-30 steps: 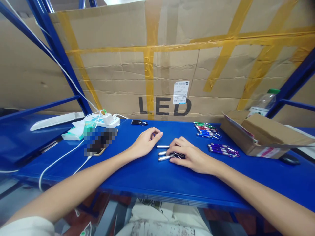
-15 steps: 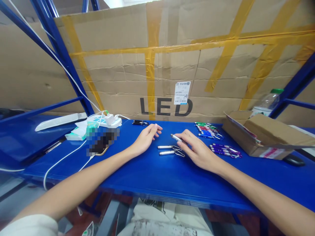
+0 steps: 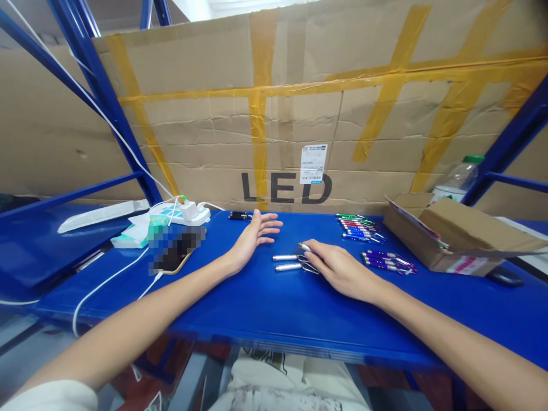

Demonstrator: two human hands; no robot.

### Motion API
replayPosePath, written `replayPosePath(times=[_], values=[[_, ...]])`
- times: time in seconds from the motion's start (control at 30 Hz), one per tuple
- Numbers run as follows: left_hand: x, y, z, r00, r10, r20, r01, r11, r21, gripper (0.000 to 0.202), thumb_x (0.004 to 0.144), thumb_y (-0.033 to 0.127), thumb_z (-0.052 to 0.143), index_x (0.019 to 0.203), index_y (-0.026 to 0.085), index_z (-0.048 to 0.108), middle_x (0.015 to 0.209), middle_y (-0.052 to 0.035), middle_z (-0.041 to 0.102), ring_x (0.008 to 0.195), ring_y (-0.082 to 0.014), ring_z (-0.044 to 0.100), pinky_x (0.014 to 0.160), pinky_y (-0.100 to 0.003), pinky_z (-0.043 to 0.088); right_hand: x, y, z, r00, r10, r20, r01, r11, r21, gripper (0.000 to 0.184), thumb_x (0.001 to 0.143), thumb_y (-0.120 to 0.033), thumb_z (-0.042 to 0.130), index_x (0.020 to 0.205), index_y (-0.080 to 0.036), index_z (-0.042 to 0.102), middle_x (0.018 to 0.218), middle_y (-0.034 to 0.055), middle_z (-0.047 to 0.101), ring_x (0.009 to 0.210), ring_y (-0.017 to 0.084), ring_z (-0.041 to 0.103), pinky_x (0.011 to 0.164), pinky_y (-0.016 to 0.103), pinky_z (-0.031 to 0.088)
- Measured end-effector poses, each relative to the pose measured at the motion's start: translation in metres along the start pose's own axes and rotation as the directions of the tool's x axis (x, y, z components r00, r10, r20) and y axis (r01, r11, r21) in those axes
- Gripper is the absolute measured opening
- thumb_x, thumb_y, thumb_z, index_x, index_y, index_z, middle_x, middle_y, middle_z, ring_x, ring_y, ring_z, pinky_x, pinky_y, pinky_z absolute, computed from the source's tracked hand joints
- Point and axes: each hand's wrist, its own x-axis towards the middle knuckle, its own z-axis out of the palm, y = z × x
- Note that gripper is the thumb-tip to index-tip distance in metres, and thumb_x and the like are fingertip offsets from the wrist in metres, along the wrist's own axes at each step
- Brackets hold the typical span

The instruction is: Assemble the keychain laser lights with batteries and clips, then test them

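Over the blue table, my left hand (image 3: 250, 240) is open, fingers spread and palm turned inward, with nothing in it. Just behind it lie several black pens (image 3: 240, 216), partly covered by the hand. The fingers of my right hand (image 3: 342, 268) are closed on a silver pen (image 3: 304, 247), of which only the tip end shows. Two more silver pens (image 3: 287, 267) with dark looped ends lie side by side on the table, left of the right hand, which partly overlaps their loops.
Rows of green, red and blue pens (image 3: 357, 227) and purple pens (image 3: 387, 261) lie right of centre. An open cardboard box (image 3: 454, 245) stands farther right, near a bottle (image 3: 458, 178). A phone (image 3: 177, 254) and a power strip (image 3: 199, 216) with cables are at left.
My left hand has opened out, its fingers spreading and turning upward. My right hand has moved slightly, and less of the silver pen shows in it. The view has shifted a little.
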Motion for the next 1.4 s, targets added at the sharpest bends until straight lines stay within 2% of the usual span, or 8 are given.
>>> replayPosePath(times=[0.17, 0.4, 0.57, 0.7, 0.83, 1.03, 1.13, 1.4], values=[[-0.003, 0.0059, -0.0001, 1.0, 0.022, -0.011, -0.022, 0.997, -0.072, 0.082, 0.104, 0.081, 0.023, 0.144, 0.019, 0.059, 0.147, -0.0169, 0.068, 0.139, -0.0317, 0.062, 0.11, -0.045, 0.052, 0.001, 0.0015, -0.0032, 0.995, 0.082, -0.065, -0.086, 0.994, -0.064, 0.035, 0.114, -0.041, 0.033, 0.122, -0.025, 0.063, 0.068, -0.0004, 0.066, 0.059, 0.023, 0.064, 0.059, 0.032, 0.039], [-0.0027, 0.0064, -0.0013, 1.0, 0.026, -0.003, -0.027, 0.994, -0.102, 0.083, 0.104, 0.081, 0.021, 0.148, 0.021, 0.059, 0.149, -0.0155, 0.067, 0.143, -0.0329, 0.06, 0.116, -0.049, 0.048, -0.001, 0.0017, -0.003, 1.0, -0.01, 0.029, 0.012, 0.999, -0.051, 0.032, 0.113, -0.04, 0.038, 0.115, -0.027, 0.067, 0.078, 0.0013, 0.073, 0.065, 0.022, 0.067, 0.064, 0.031, 0.041], [-0.0029, 0.0067, -0.0014, 1.0, 0.022, 0.001, -0.022, 0.995, -0.1, 0.084, 0.104, 0.081, 0.021, 0.146, 0.021, 0.061, 0.15, -0.0148, 0.067, 0.144, -0.0327, 0.059, 0.118, -0.049, 0.047, -0.0021, 0.0001, -0.0011, 0.988, 0.011, -0.152, -0.024, 0.996, -0.089, 0.037, 0.114, -0.038, 0.035, 0.137, -0.023, 0.06, 0.08, 0.0034, 0.075, 0.07, 0.024, 0.071, 0.065, 0.032, 0.043], [-0.0029, 0.0069, -0.0015, 1.0, 0.022, -0.005, -0.022, 0.993, -0.116, 0.084, 0.103, 0.082, 0.024, 0.146, 0.021, 0.061, 0.149, -0.0153, 0.067, 0.144, -0.0332, 0.059, 0.119, -0.05, 0.045, -0.0027, -0.0021, -0.0008, 1.0, -0.02, -0.014, 0.016, 0.977, -0.214, 0.033, 0.111, -0.033, 0.038, 0.129, -0.023, 0.064, 0.088, 0.0064, 0.079, 0.073, 0.026, 0.074, 0.064, 0.032, 0.042], [-0.0024, 0.006, -0.002, 1.0, 0.016, -0.008, -0.017, 0.993, -0.114, 0.084, 0.103, 0.082, 0.023, 0.146, 0.02, 0.061, 0.149, -0.0157, 0.067, 0.143, -0.0335, 0.059, 0.119, -0.05, 0.046, -0.0028, -0.0029, -0.0011, 0.995, 0.009, -0.102, -0.028, 0.982, -0.186, 0.037, 0.113, -0.034, 0.035, 0.136, -0.023, 0.061, 0.087, 0.0061, 0.08, 0.075, 0.026, 0.075, 0.064, 0.032, 0.041], [-0.003, 0.0066, -0.0017, 1.0, 0.0, -0.004, -0.001, 0.993, -0.118, 0.083, 0.105, 0.079, 0.024, 0.147, 0.017, 0.06, 0.15, -0.017, 0.066, 0.141, -0.0335, 0.061, 0.118, -0.049, 0.047, -0.0021, -0.0006, -0.0028, 1.0, -0.008, -0.024, 0.004, 0.985, -0.171, 0.033, 0.112, -0.034, 0.039, 0.128, -0.023, 0.066, 0.09, 0.0062, 0.08, 0.076, 0.026, 0.076, 0.064, 0.031, 0.041], [-0.004, 0.0084, -0.0009, 1.0, 0.004, 0.003, -0.003, 0.994, -0.106, 0.084, 0.105, 0.079, 0.023, 0.147, 0.017, 0.06, 0.15, -0.0175, 0.066, 0.141, -0.0342, 0.061, 0.119, -0.049, 0.046, -0.0022, -0.0004, -0.003, 0.993, 0.025, -0.119, -0.04, 0.992, -0.124, 0.039, 0.114, -0.038, 0.036, 0.137, -0.022, 0.063, 0.088, 0.0063, 0.08, 0.076, 0.026, 0.075, 0.066, 0.031, 0.043], [-0.004, 0.0089, -0.0016, 1.0, 0.008, -0.007, -0.008, 0.995, -0.103, 0.087, 0.105, 0.079, 0.018, 0.15, 0.017, 0.058, 0.151, -0.0165, 0.065, 0.142, -0.0328, 0.06, 0.118, -0.047, 0.047, -0.0026, 0.0017, -0.0022, 0.992, 0.066, -0.106, -0.075, 0.993, -0.089, 0.044, 0.112, -0.033, 0.036, 0.153, -0.019, 0.046, 0.09, 0.0067, 0.075, 0.077, 0.026, 0.072, 0.069, 0.033, 0.046]])
